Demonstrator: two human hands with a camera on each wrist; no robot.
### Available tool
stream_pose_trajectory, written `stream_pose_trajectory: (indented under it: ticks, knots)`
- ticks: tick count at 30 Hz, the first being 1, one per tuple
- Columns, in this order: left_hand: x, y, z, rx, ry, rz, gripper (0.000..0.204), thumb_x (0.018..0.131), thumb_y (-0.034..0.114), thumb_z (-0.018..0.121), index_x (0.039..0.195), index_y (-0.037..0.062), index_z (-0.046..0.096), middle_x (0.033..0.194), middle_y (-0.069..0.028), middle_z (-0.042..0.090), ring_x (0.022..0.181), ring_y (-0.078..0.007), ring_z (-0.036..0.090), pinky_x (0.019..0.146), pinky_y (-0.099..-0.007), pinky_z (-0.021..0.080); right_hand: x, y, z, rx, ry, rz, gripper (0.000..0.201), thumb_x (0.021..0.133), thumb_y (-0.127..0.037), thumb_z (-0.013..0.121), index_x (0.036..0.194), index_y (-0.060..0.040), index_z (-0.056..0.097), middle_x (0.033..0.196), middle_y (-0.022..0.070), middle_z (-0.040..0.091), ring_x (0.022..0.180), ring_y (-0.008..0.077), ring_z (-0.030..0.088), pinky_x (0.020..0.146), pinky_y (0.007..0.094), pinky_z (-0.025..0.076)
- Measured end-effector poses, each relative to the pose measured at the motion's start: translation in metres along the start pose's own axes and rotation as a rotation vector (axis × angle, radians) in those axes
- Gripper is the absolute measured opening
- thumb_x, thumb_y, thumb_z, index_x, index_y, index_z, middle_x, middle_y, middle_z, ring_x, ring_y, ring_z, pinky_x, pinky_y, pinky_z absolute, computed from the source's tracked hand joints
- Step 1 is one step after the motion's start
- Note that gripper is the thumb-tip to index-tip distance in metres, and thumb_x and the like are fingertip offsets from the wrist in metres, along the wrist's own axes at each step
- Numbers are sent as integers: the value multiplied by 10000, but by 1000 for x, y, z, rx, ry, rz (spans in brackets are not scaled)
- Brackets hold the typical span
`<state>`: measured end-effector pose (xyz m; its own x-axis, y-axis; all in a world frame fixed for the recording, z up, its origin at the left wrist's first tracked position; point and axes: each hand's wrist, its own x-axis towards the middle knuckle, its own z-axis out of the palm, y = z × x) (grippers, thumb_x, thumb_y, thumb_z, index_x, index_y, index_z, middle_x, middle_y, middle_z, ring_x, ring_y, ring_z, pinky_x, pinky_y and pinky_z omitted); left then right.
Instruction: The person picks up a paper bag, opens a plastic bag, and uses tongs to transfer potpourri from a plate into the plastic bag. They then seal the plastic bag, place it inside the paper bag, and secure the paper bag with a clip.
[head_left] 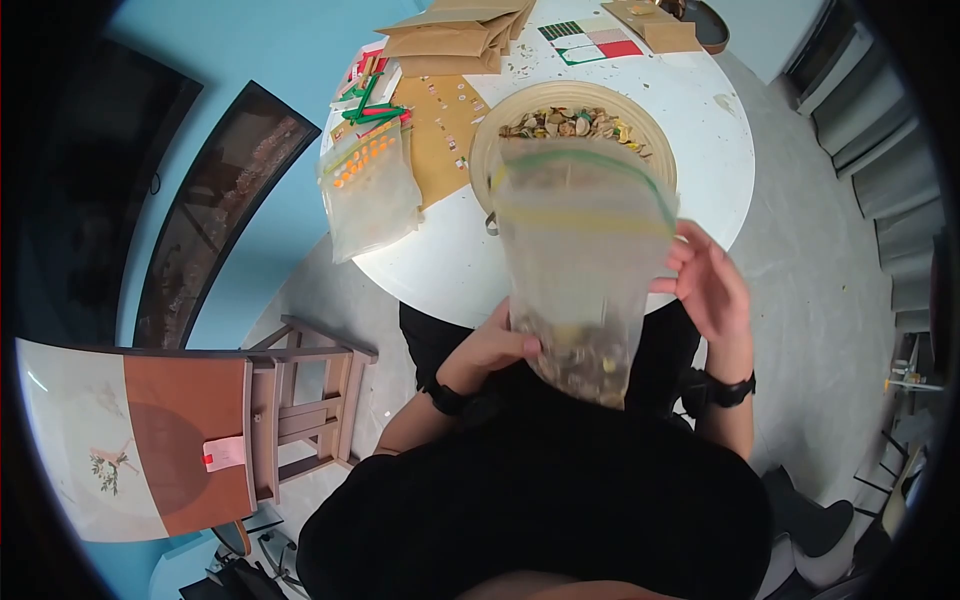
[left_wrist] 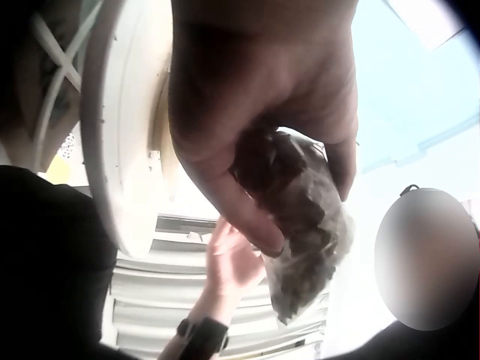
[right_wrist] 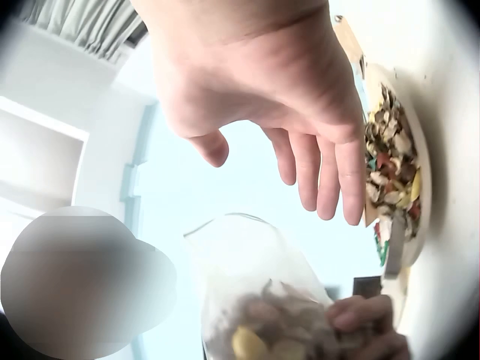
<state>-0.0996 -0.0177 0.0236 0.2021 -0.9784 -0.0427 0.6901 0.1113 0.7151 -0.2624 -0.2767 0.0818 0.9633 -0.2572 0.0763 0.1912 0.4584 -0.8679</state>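
A clear zip bag [head_left: 590, 270] with a green and yellow strip near its top stands upright above the table's front edge, small mixed pieces in its lower part. My left hand [head_left: 492, 345] grips it low on the left side; in the left wrist view the left hand [left_wrist: 262, 97] has thumb and fingers round the filled part [left_wrist: 304, 217]. Beside the bag's right edge is my right hand [head_left: 715, 285]. In the right wrist view the right hand [right_wrist: 262, 82] has relaxed fingers, apart from the bag [right_wrist: 255, 292]. Behind the bag lies a round tray [head_left: 487, 130] of similar pieces.
On the white table [head_left: 715, 150] are a second zip bag [head_left: 375, 205] with orange marks, green and red items [head_left: 375, 108], a brown sheet [head_left: 440, 130], paper bags [head_left: 450, 35] and a coloured card [head_left: 590, 45]. A wooden easel-like stand [head_left: 265, 430] is at the left.
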Motion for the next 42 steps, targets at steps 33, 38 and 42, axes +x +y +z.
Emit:
stream_pose_trajectory:
  ticks: [33, 38, 42]
  knots:
    - [89, 186, 92, 1262, 459, 16, 525, 1121, 417, 386, 1055, -56, 604, 682, -148, 718, 468, -174, 656, 447, -244, 470, 97, -95, 42, -1188, 402, -435, 264, 1009, -143, 617, 1217, -28, 731, 912, 107, 773, 723, 149, 758, 630, 249, 544]
    - [96, 203, 85, 1220, 420, -10, 534, 1116, 450, 375, 1047, -41, 576, 656, -163, 704, 439, -187, 641, 422, -252, 452, 113, -103, 40, -1126, 359, -335, 282, 1042, -146, 603, 1254, 6, 709, 936, 65, 743, 708, 107, 702, 675, 254, 568]
    - [89, 203, 89, 1210, 401, -9, 558, 1113, 468, 370, 1024, -38, 588, 647, -157, 700, 434, -189, 636, 427, -251, 440, 104, -105, 43, -1041, 337, -353, 286, 1024, -171, 598, 1236, -26, 723, 954, 88, 779, 692, 128, 731, 667, 255, 569]
